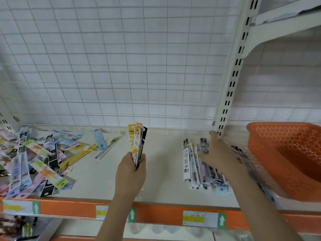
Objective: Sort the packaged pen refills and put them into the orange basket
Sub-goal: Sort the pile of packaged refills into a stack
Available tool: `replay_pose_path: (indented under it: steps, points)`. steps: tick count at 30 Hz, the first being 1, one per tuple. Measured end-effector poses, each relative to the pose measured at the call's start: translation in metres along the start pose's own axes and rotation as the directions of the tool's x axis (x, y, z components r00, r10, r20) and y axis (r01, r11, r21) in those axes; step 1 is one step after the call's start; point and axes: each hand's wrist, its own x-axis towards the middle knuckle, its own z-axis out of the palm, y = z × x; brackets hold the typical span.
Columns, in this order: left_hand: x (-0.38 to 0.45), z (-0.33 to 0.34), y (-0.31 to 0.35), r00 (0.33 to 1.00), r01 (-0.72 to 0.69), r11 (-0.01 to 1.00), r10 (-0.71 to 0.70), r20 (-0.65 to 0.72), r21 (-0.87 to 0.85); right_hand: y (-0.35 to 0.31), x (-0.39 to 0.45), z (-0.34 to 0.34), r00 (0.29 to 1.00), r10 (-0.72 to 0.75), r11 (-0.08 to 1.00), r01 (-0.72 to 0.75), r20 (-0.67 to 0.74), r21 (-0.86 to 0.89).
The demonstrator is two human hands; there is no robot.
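Two hands are working over a pale shelf (161,171) with an orange front edge, backed by a white wire grid (121,66); an orange basket (284,157) is sitting at the right end of the shelf, tilted, with a few packs leaning against its left wall; a loose heap of refill packs (34,160) is lying spread across the left end of the shelf, packs crossing each other at all angles; a neater row of packs (196,164) is lying side by side just left of the basket; the right hand (217,152) is reaching over that row with fingers spread and fairly straight, blurred, fingertips near the foot of the slotted upright (231,87), and whether it is touching the packs I cannot tell; the left hand (132,171) is standing mid-shelf between heap and row, its grip curled tight round the lower ends of a small bundle (138,141) of packs, which is fanning upright above the fist; price labels (203,219) are sticking to the orange edge.
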Motion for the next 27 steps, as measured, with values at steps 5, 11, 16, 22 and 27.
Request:
replay_pose_path:
  steps: [5, 11, 16, 22, 27]
  points:
    - [0.002, 0.001, -0.008, 0.994, -0.054, 0.975, 0.074, -0.085, 0.213, 0.006, -0.008, 0.006, 0.985, -0.018, 0.995, 0.001, -0.17, -0.096]
    - [0.007, 0.004, 0.007, 0.999, 0.035, 0.961, -0.045, 0.028, 0.273, 0.021, -0.033, 0.018, 0.887, -0.089, 0.993, 0.112, -0.453, 0.023]
    - [0.019, 0.035, 0.041, 0.914, 0.022, 0.957, -0.137, 0.383, 0.288, 0.035, -0.042, 0.028, 0.861, -0.105, 0.991, 0.131, -0.498, 0.018]
    - [0.028, 0.074, 0.077, 0.773, -0.042, 0.932, -0.199, 0.603, 0.361, 0.049, -0.051, 0.031, 0.837, -0.061, 0.992, 0.112, -0.543, 0.061]
    - [0.03, 0.086, 0.082, 0.796, -0.121, 0.911, -0.149, 0.587, 0.395, 0.054, -0.055, 0.032, 0.841, -0.041, 0.994, 0.088, -0.539, 0.061]
